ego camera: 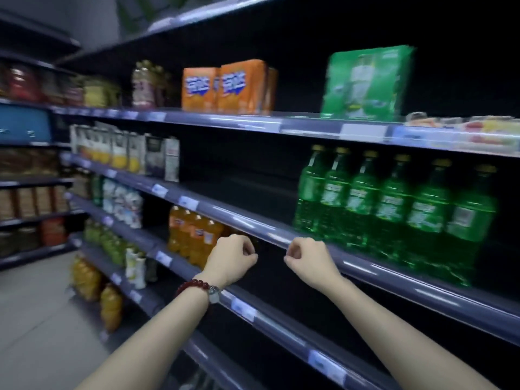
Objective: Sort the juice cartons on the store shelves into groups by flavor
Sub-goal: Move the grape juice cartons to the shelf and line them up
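A row of tall juice cartons [112, 149] stands at the left end of the second shelf [253, 223]; most show yellow fruit, and the last ones on the right, dark and white [163, 159], differ. Both my arms reach forward in front of the shelving. My left hand [232, 258], with a red bead bracelet at the wrist, hovers with loosely curled fingers and holds nothing. My right hand [308, 261] is level with it near the second shelf's front rail, fingers curled too, and is likewise empty. The picture is blurred by motion.
Orange boxes [228, 87] and a green pack [365, 83] stand on the top shelf. Green bottles [394, 209] fill the second shelf's right side. Orange drink bottles [194, 235] sit on the third shelf behind my left hand. More shelving runs along the far left.
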`<state>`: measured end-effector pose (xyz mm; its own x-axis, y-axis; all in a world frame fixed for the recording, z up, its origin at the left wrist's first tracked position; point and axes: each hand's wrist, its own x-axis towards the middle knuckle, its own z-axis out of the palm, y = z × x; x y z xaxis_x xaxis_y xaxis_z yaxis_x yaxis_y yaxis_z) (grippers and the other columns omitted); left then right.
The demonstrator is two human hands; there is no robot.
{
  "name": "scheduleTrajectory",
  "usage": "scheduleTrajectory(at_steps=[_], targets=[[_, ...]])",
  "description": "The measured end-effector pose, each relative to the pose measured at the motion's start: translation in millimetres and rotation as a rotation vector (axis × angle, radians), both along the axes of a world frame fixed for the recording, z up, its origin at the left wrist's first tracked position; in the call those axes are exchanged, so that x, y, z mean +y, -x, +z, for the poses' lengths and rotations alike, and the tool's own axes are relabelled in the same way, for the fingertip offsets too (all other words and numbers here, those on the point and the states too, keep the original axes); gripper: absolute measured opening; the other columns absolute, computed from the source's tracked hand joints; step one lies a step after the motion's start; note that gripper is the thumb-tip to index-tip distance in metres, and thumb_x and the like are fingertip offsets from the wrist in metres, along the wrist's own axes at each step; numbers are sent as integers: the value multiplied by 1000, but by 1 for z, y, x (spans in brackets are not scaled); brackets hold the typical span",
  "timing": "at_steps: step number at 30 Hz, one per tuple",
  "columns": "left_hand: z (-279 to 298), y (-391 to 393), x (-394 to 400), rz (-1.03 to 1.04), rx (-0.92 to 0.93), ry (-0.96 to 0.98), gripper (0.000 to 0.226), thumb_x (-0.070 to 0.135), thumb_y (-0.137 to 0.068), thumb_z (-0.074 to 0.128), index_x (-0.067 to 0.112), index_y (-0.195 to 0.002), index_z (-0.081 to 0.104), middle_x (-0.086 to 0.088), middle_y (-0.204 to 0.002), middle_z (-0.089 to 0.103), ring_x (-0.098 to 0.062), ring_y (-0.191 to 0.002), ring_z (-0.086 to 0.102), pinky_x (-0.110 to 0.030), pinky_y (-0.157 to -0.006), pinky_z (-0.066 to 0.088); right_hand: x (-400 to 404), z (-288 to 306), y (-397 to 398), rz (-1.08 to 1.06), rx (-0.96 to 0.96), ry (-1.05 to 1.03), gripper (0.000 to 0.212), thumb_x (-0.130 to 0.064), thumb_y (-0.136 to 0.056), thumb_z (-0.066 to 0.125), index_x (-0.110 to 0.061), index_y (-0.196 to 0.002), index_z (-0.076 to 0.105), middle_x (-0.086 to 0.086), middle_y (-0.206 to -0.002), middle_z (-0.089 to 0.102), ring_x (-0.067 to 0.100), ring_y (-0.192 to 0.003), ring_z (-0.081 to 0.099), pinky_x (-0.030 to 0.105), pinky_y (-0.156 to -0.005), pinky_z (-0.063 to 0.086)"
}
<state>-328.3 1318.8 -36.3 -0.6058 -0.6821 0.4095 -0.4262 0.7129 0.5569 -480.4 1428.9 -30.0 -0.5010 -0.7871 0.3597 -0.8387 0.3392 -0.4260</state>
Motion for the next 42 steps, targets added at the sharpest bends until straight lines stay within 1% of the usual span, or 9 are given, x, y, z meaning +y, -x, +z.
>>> scheduleTrajectory(at_steps=[3, 6, 9, 16, 20, 25, 31, 34, 42], targets=[[-15, -28, -58, 113, -19, -18, 7, 23, -84, 66, 18, -80, 67, 4, -81, 68, -16, -87, 66, -24, -72, 47, -67, -16, -19, 107, -72, 10, 6, -22, -83, 66, -21, -78, 67, -3, -75, 67, 20, -80, 65, 34, -73, 55], [-27, -49, -115, 212, -34, -39, 13, 23, -84, 65, 14, -88, 73, 0, -89, 73, -17, -91, 66, -26, -80, 50, -137, -34, -31, 212, -135, -5, 8, -23, -83, 67, -23, -74, 66, -6, -73, 67, 16, -76, 66, 34, -71, 55], [-28, -67, -168, 289, -62, -34, 12, 23, -83, 64, 16, -88, 72, -1, -87, 73, -15, -88, 67, -23, -75, 47, -209, -41, -41, 292, -171, -31, 8, -24, -84, 67, -20, -77, 68, -5, -84, 71, 15, -79, 67, 32, -70, 55], [-23, -107, -280, 429, -111, -15, 7, 22, -83, 62, 18, -80, 68, 7, -69, 61, -11, -69, 58, -21, -60, 39, -346, -30, -72, 412, -135, -71, 9, -28, -81, 64, -23, -73, 64, -3, -82, 70, 18, -83, 66, 35, -77, 55], [-25, -124, -342, 439, -110, -52, 9, 21, -82, 62, 17, -85, 70, 3, -82, 70, -12, -78, 65, -24, -66, 53, -411, -31, -86, 443, -108, -98, 9, -28, -86, 64, -21, -81, 67, -2, -86, 69, 18, -86, 65, 35, -78, 55], [-25, -149, -423, 414, -105, -32, 9, 20, -85, 63, 14, -86, 69, 0, -81, 69, -15, -78, 65, -23, -62, 50, -488, -38, -107, 402, -79, -131, 11, -29, -88, 64, -20, -84, 68, -1, -87, 68, 18, -85, 65, 35, -76, 55], [-15, -180, -530, 330, -175, -4, 14, 18, -86, 59, 12, -93, 70, -4, -93, 71, -17, -89, 65, -30, -74, 55, -577, -23, -138, 312, -116, -128, 10, -28, -86, 64, -20, -82, 68, -4, -81, 67, 16, -83, 65, 34, -76, 54], [-8, -183, -580, 280, -174, 9, 12, 18, -86, 59, 13, -91, 69, -4, -92, 71, -18, -86, 66, -34, -74, 57, -616, -15, -147, 269, -102, -106, 9, -27, -86, 64, -22, -78, 66, -5, -77, 64, 18, -85, 64, 33, -76, 52], [4, -150, -691, 141, -129, 28, 11, 17, -85, 60, 12, -88, 70, -2, -81, 67, -18, -82, 65, -28, -66, 50, -704, 0, -132, 141, -80, -38, 12, -25, -84, 64, -16, -80, 71, 2, -79, 69, 22, -83, 65, 34, -74, 53]])
